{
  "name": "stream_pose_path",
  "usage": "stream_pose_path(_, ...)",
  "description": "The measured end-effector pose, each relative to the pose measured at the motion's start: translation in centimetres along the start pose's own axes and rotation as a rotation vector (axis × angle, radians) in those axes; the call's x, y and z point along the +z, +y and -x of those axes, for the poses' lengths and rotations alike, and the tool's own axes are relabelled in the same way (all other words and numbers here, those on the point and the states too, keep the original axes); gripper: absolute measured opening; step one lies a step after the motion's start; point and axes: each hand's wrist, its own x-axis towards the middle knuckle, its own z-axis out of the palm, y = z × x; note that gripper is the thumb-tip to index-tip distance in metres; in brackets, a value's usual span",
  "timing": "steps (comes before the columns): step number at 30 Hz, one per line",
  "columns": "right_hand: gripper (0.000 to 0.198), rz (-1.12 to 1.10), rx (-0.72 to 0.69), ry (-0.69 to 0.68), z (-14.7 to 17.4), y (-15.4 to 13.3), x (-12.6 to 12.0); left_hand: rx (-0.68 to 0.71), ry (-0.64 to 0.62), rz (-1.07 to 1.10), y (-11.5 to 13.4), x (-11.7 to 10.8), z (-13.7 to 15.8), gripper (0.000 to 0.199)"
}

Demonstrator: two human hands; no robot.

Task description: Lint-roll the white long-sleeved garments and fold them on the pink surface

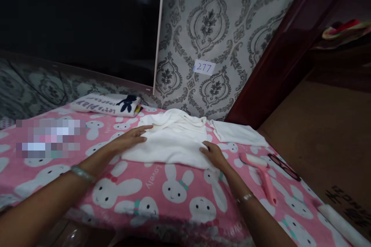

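Observation:
A white piece of cloth (174, 146), perhaps a garment, lies on the pink bunny-print cover (150, 200); its lower part is spread flat and its far part is bunched in folds. My left hand (135, 138) is at the cloth's left side, fingers stretched out and apart over its edge. On the right side, my right hand (213, 155) rests its slightly bent fingertips at the cloth's edge, with a gap between them. Neither hand visibly grips the fabric.
A folded white cloth (239, 133) lies to the right, near a pink-handled lint roller (265, 177) and dark-rimmed glasses (284, 166). A white roll (343, 224) is at lower right. A folded printed cloth (107, 105) sits back left, below a large screen (78, 19).

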Motion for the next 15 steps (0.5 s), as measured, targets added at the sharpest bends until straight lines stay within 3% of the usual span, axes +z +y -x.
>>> stream_pose_path(3, 0.030, -0.311, -0.058, -0.171, 5.6, -0.4, -2.1, 0.038, -0.139, 0.103, -0.5, -2.3, 4.4, 0.064)
stream_pose_path(6, 0.022, -0.338, -0.022, -0.513, 10.0, -0.4, -3.5, -0.079, -0.475, 0.128, -1.4, -3.3, 7.2, 0.062)
stream_pose_path(8, 0.025, -0.366, 0.033, -0.587, 10.7, 0.0, -3.7, -0.149, -0.614, 0.135, -1.8, -3.0, 7.1, 0.062)
stream_pose_path(10, 0.030, -0.450, 0.093, -0.467, 9.5, 0.6, -3.4, -0.128, -0.505, 0.079, -2.0, -2.5, 5.2, 0.057)
stream_pose_path(13, 0.034, -0.534, 0.105, -0.227, 5.2, 1.1, -2.4, 0.000, -0.128, -0.102, -2.0, -1.7, 0.6, 0.043)
stream_pose_path(15, 0.039, -0.534, 0.082, -0.163, 2.0, 0.9, -1.5, 0.047, -0.043, -0.223, -2.1, -1.3, -2.5, 0.032)
